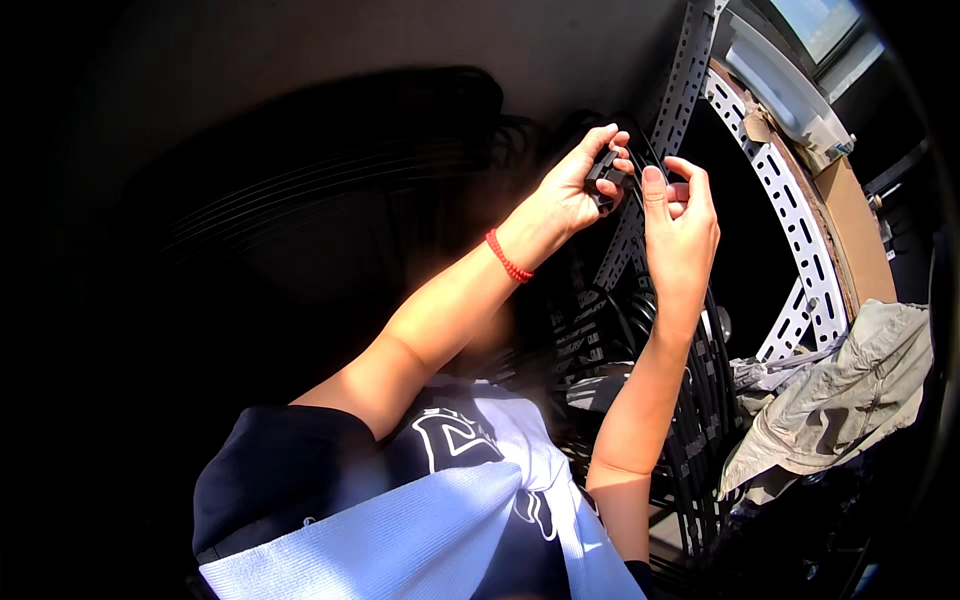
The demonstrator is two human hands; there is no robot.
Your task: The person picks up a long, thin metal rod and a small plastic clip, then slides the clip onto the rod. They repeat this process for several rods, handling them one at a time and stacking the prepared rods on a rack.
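Observation:
My left hand is closed around a small black plastic piece, blocky in shape, with its lower end showing below the fingers. Just to its right, my right hand is raised with fingers curled and the thumb close to the index finger. What lies between those fingertips, if anything, is too small to make out. A thin black cable runs through the gap between the two hands. Below and behind them hang many black cables in a bundle, some with pale tags or bands.
A white perforated metal rack stands at the right, bearing a translucent plastic bin and a cardboard piece. A greyish cloth drapes at the lower right. More coiled black cables lie in deep shadow at the left.

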